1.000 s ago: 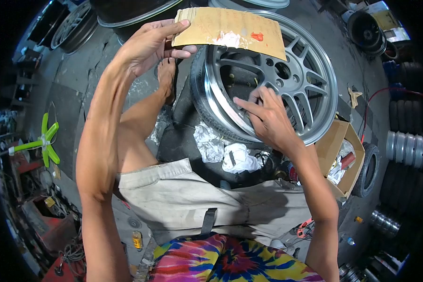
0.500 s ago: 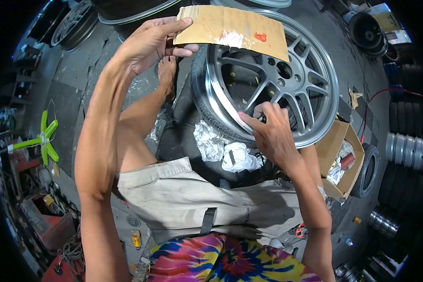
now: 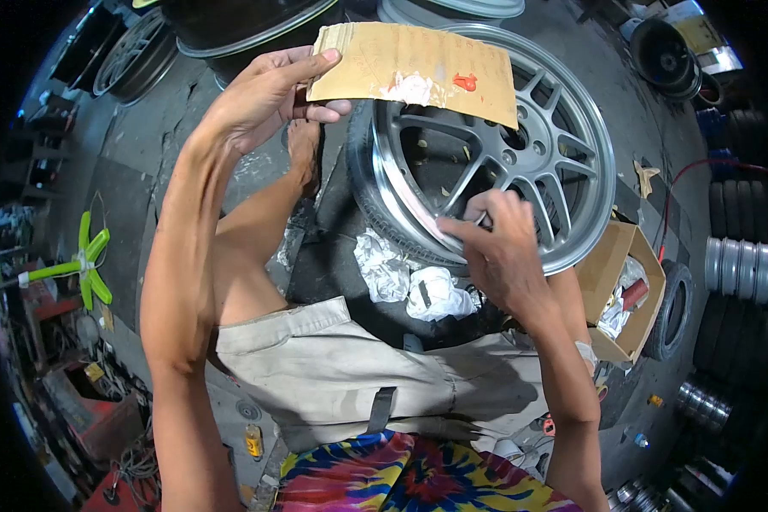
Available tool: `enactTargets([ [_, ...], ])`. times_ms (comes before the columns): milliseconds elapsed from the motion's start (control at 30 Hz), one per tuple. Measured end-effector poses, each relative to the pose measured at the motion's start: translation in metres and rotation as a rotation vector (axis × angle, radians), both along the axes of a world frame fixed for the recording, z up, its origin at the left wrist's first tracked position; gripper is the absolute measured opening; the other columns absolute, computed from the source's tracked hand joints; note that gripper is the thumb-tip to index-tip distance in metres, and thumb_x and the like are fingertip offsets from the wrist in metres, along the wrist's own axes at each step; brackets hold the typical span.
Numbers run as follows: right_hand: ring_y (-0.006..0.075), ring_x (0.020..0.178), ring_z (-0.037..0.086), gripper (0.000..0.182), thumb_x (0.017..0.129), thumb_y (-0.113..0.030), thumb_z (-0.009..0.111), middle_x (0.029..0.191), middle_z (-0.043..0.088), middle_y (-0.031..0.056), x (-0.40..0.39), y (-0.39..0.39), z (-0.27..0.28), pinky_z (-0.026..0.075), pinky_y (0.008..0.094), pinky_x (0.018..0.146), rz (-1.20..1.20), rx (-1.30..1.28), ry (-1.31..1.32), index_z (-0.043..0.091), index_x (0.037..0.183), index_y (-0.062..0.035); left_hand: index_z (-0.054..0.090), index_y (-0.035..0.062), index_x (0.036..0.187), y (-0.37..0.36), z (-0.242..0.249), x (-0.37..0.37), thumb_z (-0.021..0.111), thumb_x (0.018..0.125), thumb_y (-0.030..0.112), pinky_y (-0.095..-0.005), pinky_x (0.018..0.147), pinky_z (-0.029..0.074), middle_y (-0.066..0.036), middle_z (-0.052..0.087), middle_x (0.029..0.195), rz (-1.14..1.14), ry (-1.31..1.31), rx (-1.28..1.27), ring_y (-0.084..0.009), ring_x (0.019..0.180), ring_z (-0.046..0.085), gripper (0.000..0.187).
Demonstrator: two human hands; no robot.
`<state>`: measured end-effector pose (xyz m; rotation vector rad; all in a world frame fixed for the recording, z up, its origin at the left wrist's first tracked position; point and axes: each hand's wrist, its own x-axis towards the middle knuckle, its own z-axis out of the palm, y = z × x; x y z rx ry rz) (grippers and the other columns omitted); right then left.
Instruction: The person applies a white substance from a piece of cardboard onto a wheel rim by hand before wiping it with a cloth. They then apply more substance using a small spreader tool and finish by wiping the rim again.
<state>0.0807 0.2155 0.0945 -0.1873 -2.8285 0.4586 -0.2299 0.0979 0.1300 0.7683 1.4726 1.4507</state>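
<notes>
A piece of brown cardboard (image 3: pixel 358 64) with a white smear and a red blob on it is held by its left end in my left hand (image 3: pixel 273 90), thumb on top. It hangs over the upper part of a grey multi-spoke wheel rim (image 3: pixel 529 152). My right hand (image 3: pixel 503 243) is at the rim's near lip, its index finger reaching onto the lip and the other fingers curled and blurred. A pale pinkish-white streak runs along the lip by that fingertip. The rim rests on a dark tire (image 3: pixel 369 183).
Crumpled white cloths (image 3: pixel 439 293) lie below the rim. An open cardboard box (image 3: pixel 606 328) with a red roll stands at right, beside a small tire (image 3: pixel 676 307). A bright green star-shaped stand (image 3: pixel 85 266) is at left. More wheels (image 3: pixel 136 55) stand at the top.
The view has shifted slightly, so the cardboard and my left hand appear lower. My right hand has moved a little right and down along the lip, its fingers more curled.
</notes>
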Motion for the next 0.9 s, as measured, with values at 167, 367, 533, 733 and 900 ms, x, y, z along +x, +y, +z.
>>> enactTargets([
  [167,0.0228,0.081,0.045,0.048,0.072,0.001,0.062,0.091,0.048,0.0070,-0.017,0.008,0.035,0.033,0.0359,0.070,-0.130,0.061,0.246,0.068,0.117,-0.0150,0.060,-0.0026,0.111,-0.001,0.007,0.014,0.062,0.096,0.033,-0.0200,0.061,0.057,-0.009,0.069,0.086,-0.032,0.028,-0.034,-0.0112,0.072,0.068,0.039],
  [367,0.0227,0.087,0.046,0.049,0.073,-0.001,0.063,0.094,0.047,0.0065,-0.049,0.006,0.041,0.034,0.0374,0.074,-0.153,0.208,0.343,0.067,0.120,-0.0138,0.057,-0.0081,0.119,-0.002,0.006,0.012,0.064,0.094,0.033,-0.0246,0.070,0.062,-0.015,0.067,0.101,-0.092,0.032,-0.044,-0.0177,0.079,0.072,0.049],
  [533,0.0237,0.089,0.047,0.047,0.073,-0.002,0.064,0.096,0.048,0.0072,-0.050,-0.002,0.039,0.034,0.0383,0.075,-0.113,0.147,0.255,0.067,0.118,-0.0133,0.057,-0.0083,0.119,-0.004,0.004,0.014,0.063,0.095,0.033,-0.0247,0.070,0.062,-0.015,0.067,0.102,-0.102,0.038,-0.056,-0.0179,0.080,0.072,0.048],
  [733,0.0261,0.088,0.049,0.044,0.076,0.004,0.064,0.092,0.049,0.0097,-0.031,-0.009,0.013,0.036,0.0359,0.075,-0.094,-0.150,0.151,0.067,0.116,-0.0139,0.060,-0.0016,0.113,-0.014,-0.007,0.004,0.064,0.094,0.034,-0.0198,0.063,0.058,-0.007,0.068,0.089,-0.020,0.023,-0.107,-0.0097,0.073,0.068,0.040],
  [900,0.0258,0.089,0.049,0.043,0.077,0.002,0.064,0.095,0.051,0.0100,-0.037,0.003,-0.019,0.036,0.0358,0.076,-0.057,-0.177,0.047,0.068,0.117,-0.0136,0.060,-0.0026,0.114,-0.018,-0.007,-0.004,0.064,0.095,0.033,-0.0189,0.061,0.058,-0.007,0.068,0.088,0.065,0.053,-0.137,-0.0090,0.071,0.068,0.041],
])
